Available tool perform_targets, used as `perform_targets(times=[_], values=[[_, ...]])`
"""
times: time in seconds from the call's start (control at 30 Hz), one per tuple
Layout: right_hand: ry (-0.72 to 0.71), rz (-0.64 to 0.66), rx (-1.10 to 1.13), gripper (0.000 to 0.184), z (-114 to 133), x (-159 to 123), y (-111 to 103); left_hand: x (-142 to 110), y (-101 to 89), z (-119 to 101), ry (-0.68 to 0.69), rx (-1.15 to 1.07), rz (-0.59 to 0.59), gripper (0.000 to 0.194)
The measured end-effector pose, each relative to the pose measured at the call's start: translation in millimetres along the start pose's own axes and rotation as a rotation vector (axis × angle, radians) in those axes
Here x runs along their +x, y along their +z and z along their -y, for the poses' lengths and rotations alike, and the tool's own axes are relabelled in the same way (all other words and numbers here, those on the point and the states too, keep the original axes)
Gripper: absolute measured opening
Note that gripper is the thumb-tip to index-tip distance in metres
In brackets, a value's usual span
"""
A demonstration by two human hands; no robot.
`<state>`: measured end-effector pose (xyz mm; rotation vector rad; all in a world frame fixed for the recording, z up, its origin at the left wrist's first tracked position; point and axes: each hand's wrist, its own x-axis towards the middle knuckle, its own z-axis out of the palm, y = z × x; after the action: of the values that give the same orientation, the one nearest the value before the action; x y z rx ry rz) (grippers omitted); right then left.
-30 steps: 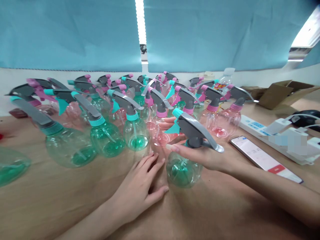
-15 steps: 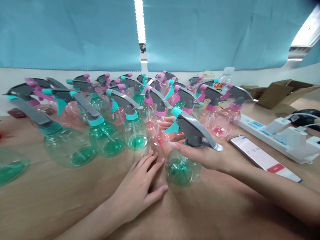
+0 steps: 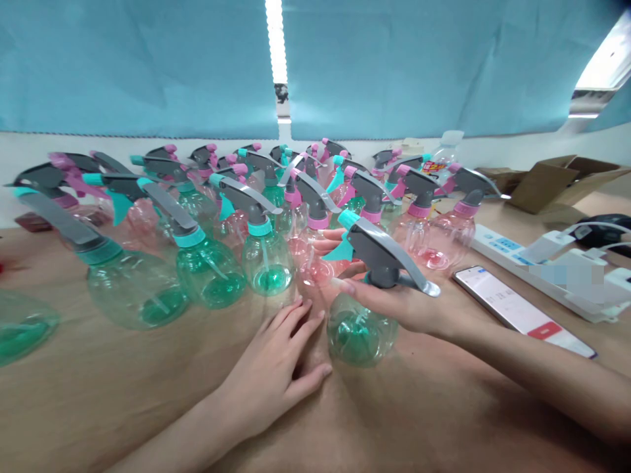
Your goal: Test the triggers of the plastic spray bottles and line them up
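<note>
A green-tinted spray bottle (image 3: 362, 335) with a grey head and turquoise nozzle stands upright on the table in front of me. My right hand (image 3: 389, 303) is around its neck, the thumb on the near side and the fingers behind, partly hidden by the spray head. Just left of that bottle, my left hand (image 3: 283, 361) lies flat on the table with its fingers apart, holding nothing. Beyond it stands another green spray bottle (image 3: 269, 266). A pink spray bottle (image 3: 318, 269) is close to the right fingertips.
Several more green and pink spray bottles crowd the table's far side and left. On the right lie a phone (image 3: 522, 309) and a white power strip (image 3: 532, 263) with plugs. An opened cardboard box (image 3: 557, 184) and a clear bottle (image 3: 446, 154) stand further back.
</note>
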<state>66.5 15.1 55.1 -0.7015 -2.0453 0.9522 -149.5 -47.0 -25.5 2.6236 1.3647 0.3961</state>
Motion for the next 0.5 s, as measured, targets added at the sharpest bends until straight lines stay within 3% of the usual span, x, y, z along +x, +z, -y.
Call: perform_targets(times=[0.23, 0.5], values=[[0.024, -0.007, -0.017, 0.037, -1.8, -1.7, 0.9, 1.1, -5.0, -4.0, -0.024, -0.005, 0.036, 0.057], [0.038, 0.011, -0.039, 0.038, 1.1, -0.2, 1.3, 1.3, -5.6, -3.5, -0.023, 0.011, 0.063, 0.059]])
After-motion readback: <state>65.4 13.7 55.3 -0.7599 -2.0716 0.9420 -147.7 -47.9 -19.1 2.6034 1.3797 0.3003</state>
